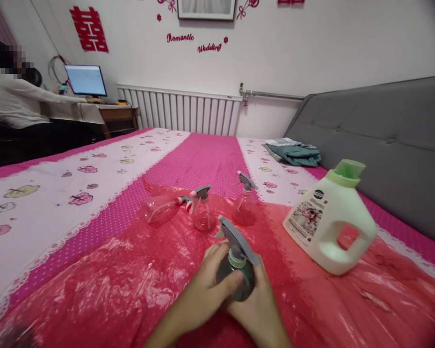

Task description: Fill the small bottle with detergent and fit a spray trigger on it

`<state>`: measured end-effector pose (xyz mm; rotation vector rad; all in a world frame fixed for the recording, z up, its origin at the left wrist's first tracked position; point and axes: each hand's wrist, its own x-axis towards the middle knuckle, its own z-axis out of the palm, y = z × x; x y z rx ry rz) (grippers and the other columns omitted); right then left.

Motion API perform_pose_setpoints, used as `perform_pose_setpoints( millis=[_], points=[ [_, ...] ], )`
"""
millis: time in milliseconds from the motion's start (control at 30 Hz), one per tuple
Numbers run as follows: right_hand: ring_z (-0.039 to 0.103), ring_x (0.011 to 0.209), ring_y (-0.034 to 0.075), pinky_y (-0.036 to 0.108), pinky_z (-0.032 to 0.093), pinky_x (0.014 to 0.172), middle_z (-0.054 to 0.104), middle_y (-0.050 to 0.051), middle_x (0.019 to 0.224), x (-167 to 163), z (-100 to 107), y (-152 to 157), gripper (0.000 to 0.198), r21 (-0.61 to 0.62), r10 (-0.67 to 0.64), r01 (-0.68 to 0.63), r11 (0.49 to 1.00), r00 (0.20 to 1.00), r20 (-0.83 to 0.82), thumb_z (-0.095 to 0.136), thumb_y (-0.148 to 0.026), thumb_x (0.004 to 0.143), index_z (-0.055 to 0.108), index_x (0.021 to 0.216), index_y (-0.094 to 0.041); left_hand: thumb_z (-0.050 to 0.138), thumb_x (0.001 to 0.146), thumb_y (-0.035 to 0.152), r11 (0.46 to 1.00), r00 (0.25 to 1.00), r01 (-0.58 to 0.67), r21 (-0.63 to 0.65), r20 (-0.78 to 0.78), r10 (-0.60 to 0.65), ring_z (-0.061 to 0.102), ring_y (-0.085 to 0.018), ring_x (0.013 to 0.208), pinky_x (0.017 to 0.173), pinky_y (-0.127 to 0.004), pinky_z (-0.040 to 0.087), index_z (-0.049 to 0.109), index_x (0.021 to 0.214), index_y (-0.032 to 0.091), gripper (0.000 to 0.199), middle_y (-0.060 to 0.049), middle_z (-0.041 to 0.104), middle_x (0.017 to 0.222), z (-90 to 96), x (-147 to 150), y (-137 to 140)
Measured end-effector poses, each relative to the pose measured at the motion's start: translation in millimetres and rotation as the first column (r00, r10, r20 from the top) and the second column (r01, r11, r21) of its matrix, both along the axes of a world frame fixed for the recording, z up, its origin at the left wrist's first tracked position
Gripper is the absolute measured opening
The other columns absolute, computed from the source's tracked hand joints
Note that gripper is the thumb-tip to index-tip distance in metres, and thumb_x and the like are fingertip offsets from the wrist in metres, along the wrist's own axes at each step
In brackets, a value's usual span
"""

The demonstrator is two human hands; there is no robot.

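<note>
Both my hands are wrapped around a dark, see-through spray bottle (235, 270) with a grey trigger head. My left hand (210, 285) grips its near left side, thumb across the front. Around the right side and underneath is my right hand (259, 290), its fingers partly hidden by the bottle. Just beyond stand two clear spray bottles with grey and pink heads, one upright bottle (203, 215) in the middle and another upright bottle (244, 208) to its right. A third clear spray bottle (161, 209) lies on its side at the left.
Red plastic sheeting (130, 285) covers the near bed. A large white jug (329, 222) with a green cap stands at right. Folded clothes (293, 152) lie by the grey headboard (377, 130). At far left a person (18, 101) sits at a desk with a monitor (86, 80).
</note>
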<state>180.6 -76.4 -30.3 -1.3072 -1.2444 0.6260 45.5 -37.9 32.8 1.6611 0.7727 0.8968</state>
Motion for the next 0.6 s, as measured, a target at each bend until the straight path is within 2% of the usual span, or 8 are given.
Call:
perform_pose_setpoints(
  millis=[133, 200, 300, 400, 467, 533, 600],
  points=[
    [0.072, 0.102, 0.025, 0.034, 0.063, 0.085, 0.070, 0.013, 0.121, 4, 9, -2, 0.066, -0.058, 0.026, -0.032, 0.998, 0.994, -0.102, 0.085, -0.034, 0.065, 0.067, 0.126, -0.019, 0.065, 0.100, 0.041, 0.999, 0.999, -0.044, 0.000, -0.009, 0.044, 0.056, -0.032, 0.143, 0.127, -0.050, 0.037, 0.068, 0.136, 0.027, 0.039, -0.010, 0.066, 0.148, 4.6, -6, -3],
    [0.072, 0.106, 0.027, 0.036, 0.063, 0.088, 0.071, 0.013, 0.121, 7, 16, -1, 0.068, -0.118, -0.021, 0.005, 0.993, 0.991, -0.136, 0.086, -0.039, 0.062, 0.068, 0.124, -0.018, 0.065, 0.099, 0.039, 0.997, 0.997, -0.075, 0.009, -0.012, 0.075, 0.053, -0.031, 0.148, 0.129, -0.051, 0.035, 0.067, 0.136, 0.028, 0.039, -0.009, 0.064, 0.152, 8.0, -9, -3],
    [0.073, 0.108, 0.031, 0.042, 0.063, 0.093, 0.072, 0.015, 0.121, 14, 28, 5, 0.081, -0.246, -0.148, 0.084, 0.966, 0.955, -0.256, 0.087, -0.052, 0.057, 0.066, 0.127, -0.016, 0.059, 0.101, 0.038, 0.986, 0.986, -0.150, 0.069, -0.065, 0.154, 0.050, -0.030, 0.151, 0.130, -0.052, 0.032, 0.069, 0.130, 0.029, 0.033, -0.008, 0.062, 0.154, 7.1, -19, 3],
    [0.073, 0.107, 0.033, 0.046, 0.061, 0.098, 0.073, 0.017, 0.119, 23, 38, 14, 0.087, -0.299, -0.195, 0.101, 0.949, 0.932, -0.304, 0.088, -0.060, 0.051, 0.065, 0.122, -0.015, 0.054, 0.101, 0.039, 0.946, 0.926, -0.259, 0.194, -0.229, 0.301, 0.055, -0.032, 0.145, 0.127, -0.055, 0.034, 0.067, 0.128, 0.026, 0.033, -0.011, 0.066, 0.147, -5.3, -34, 21],
    [0.072, 0.106, 0.033, 0.047, 0.060, 0.099, 0.073, 0.017, 0.118, 28, 41, 21, 0.087, -0.298, -0.203, 0.118, 0.947, 0.940, -0.275, 0.089, -0.059, 0.047, 0.065, 0.118, -0.014, 0.061, 0.096, 0.039, 0.908, 0.827, -0.313, 0.278, -0.391, 0.404, 0.056, -0.037, 0.141, 0.123, -0.060, 0.037, 0.067, 0.125, 0.022, 0.035, -0.014, 0.068, 0.140, -17.8, -45, 41],
    [0.071, 0.106, 0.034, 0.049, 0.058, 0.103, 0.073, 0.017, 0.118, 32, 41, 28, 0.087, -0.277, -0.219, 0.153, 0.949, 0.949, -0.225, 0.088, -0.059, 0.046, 0.066, 0.117, -0.014, 0.066, 0.090, 0.036, 0.887, 0.785, -0.368, 0.279, -0.419, 0.457, 0.053, -0.044, 0.142, 0.121, -0.067, 0.034, 0.063, 0.129, 0.017, 0.043, -0.021, 0.067, 0.139, -29.8, -54, 62],
    [0.070, 0.110, 0.035, 0.051, 0.054, 0.108, 0.071, 0.017, 0.122, 34, 38, 36, 0.089, -0.247, -0.219, 0.172, 0.954, 0.959, -0.179, 0.088, -0.059, 0.047, 0.065, 0.120, -0.014, 0.071, 0.087, 0.032, 0.872, 0.776, -0.398, 0.286, -0.402, 0.486, 0.047, -0.045, 0.149, 0.124, -0.066, 0.030, 0.059, 0.135, 0.016, 0.052, -0.022, 0.063, 0.145, -38.3, -59, 82]
  ],
)
